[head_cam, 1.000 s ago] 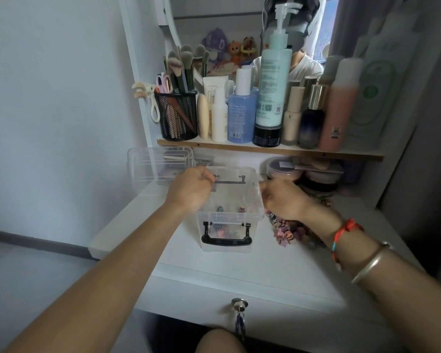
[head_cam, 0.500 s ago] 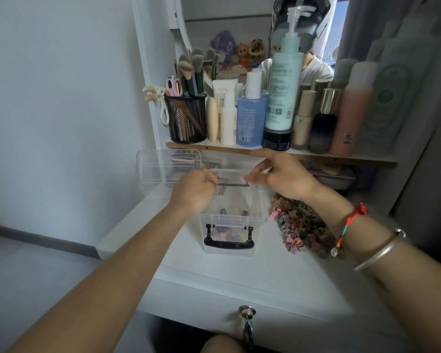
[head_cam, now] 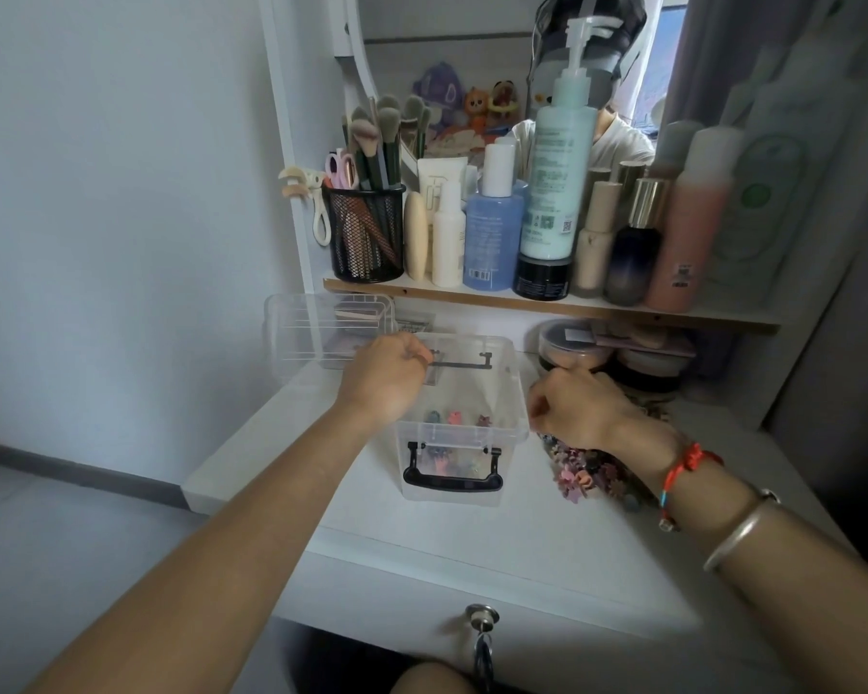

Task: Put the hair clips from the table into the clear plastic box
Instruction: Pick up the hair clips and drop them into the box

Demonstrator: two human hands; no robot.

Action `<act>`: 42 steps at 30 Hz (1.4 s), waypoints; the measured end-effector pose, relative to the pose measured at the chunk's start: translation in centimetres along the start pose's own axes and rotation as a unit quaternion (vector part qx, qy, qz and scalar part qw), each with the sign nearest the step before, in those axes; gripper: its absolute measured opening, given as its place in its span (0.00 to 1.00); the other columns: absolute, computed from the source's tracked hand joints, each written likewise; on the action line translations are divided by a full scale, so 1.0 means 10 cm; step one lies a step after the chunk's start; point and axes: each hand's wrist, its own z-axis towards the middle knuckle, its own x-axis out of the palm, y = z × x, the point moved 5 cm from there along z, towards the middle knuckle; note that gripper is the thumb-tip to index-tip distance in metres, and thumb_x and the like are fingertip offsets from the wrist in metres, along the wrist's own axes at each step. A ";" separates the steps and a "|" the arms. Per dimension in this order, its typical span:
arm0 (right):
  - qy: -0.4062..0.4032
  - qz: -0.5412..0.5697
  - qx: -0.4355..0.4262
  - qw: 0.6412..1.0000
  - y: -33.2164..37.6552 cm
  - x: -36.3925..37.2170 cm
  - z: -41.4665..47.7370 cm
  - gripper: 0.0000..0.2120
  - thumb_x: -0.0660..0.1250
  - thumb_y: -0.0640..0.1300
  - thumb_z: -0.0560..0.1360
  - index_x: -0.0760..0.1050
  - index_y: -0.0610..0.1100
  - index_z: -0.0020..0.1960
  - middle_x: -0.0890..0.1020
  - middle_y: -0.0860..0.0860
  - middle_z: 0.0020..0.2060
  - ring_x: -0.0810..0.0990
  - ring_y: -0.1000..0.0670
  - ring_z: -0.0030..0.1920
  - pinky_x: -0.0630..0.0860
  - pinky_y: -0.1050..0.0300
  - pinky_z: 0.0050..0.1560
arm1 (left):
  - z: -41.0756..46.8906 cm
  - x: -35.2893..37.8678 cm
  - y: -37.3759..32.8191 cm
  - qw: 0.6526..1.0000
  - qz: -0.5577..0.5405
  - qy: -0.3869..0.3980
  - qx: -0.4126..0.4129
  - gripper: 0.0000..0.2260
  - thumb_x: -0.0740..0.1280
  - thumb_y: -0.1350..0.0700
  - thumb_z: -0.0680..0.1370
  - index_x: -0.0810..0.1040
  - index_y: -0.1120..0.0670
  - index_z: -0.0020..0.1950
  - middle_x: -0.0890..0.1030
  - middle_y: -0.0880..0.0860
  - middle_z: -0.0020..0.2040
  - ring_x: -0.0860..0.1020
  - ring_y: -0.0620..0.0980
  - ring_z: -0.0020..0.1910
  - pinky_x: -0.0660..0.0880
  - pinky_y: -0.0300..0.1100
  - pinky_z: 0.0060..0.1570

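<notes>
Left hand (head_cam: 384, 380): fingers curled over the far left rim of the clear plastic box (head_cam: 518, 393), gripping it at the corner. Right hand (head_cam: 580, 410): fingers curled downward, knuckles up, positioned just beside the right wall of the box and directly above the hair clips (head_cam: 585, 473). The fingertips are hidden under the hand, so it cannot be determined whether they hold a clip.

The box stands upright and open-topped on the white table (head_cam: 522, 543), with its black handle (head_cam: 452, 485) hanging down against the front wall. Several loose clips (head_cam: 454, 418) lie on the floor of the box, pink and dark ones among them. The main pile of hair clips lies on the table to the right of the box, partly covered by the right wrist.

The right wrist carries a red cord (head_cam: 687, 465) and a metal bangle (head_cam: 737, 533). A second clear container (head_cam: 312, 328) sits behind and to the left of the box. Above, a shelf (head_cam: 522, 304) holds a black mesh cup (head_cam: 364, 237) of brushes and a row of bottles.
</notes>
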 end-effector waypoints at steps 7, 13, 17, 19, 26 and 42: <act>-0.196 0.348 -0.045 0.916 0.08 -0.62 -0.07 0.05 0.68 0.39 0.73 0.81 0.47 0.41 0.78 0.62 0.28 0.77 0.68 0.31 0.69 0.78 0.38 | 0.00 0.03 -0.03 1.000 -0.003 0.009 0.004 0.12 0.56 0.61 0.79 0.77 0.57 0.55 0.77 0.53 0.53 0.77 0.58 0.57 0.72 0.44 0.57; -0.169 0.260 0.024 0.950 -0.10 -0.47 0.00 0.08 0.63 0.39 0.75 0.80 0.46 0.42 0.82 0.50 0.40 0.78 0.56 0.45 0.67 0.67 0.48 | 0.00 0.06 -0.04 1.000 -0.016 0.010 0.004 0.11 0.56 0.62 0.78 0.78 0.58 0.54 0.73 0.50 0.44 0.77 0.60 0.56 0.72 0.44 0.56; -0.050 0.076 0.036 0.995 -0.16 -0.11 0.03 0.08 0.65 0.44 0.74 0.82 0.48 0.49 0.83 0.48 0.53 0.79 0.46 0.56 0.74 0.55 0.58 | 0.01 0.07 -0.05 1.000 -0.020 0.005 0.005 0.12 0.56 0.62 0.78 0.78 0.58 0.53 0.76 0.53 0.46 0.77 0.60 0.56 0.73 0.45 0.55; -0.027 0.043 0.032 0.998 -0.13 -0.04 0.03 0.08 0.66 0.46 0.74 0.82 0.49 0.50 0.83 0.49 0.54 0.79 0.46 0.56 0.75 0.52 0.58 | 0.01 0.07 -0.05 1.000 -0.023 0.004 0.005 0.12 0.56 0.62 0.78 0.78 0.58 0.54 0.78 0.55 0.50 0.77 0.60 0.56 0.73 0.45 0.56; -0.011 0.038 0.039 0.998 -0.10 0.01 0.08 0.09 0.64 0.41 0.73 0.81 0.47 0.50 0.82 0.47 0.54 0.79 0.45 0.56 0.76 0.50 0.58 | 0.03 0.08 -0.04 1.000 -0.022 0.003 0.008 0.12 0.56 0.62 0.78 0.78 0.57 0.53 0.74 0.51 0.47 0.76 0.56 0.49 0.74 0.44 0.54; -0.117 0.375 0.024 0.919 -0.23 -0.32 0.07 0.06 0.67 0.33 0.72 0.80 0.41 0.39 0.79 0.54 0.31 0.75 0.58 0.35 0.72 0.68 0.44 | 0.05 0.11 -0.04 1.000 -0.025 0.008 0.011 0.11 0.56 0.62 0.78 0.78 0.56 0.52 0.76 0.51 0.50 0.77 0.58 0.56 0.73 0.46 0.57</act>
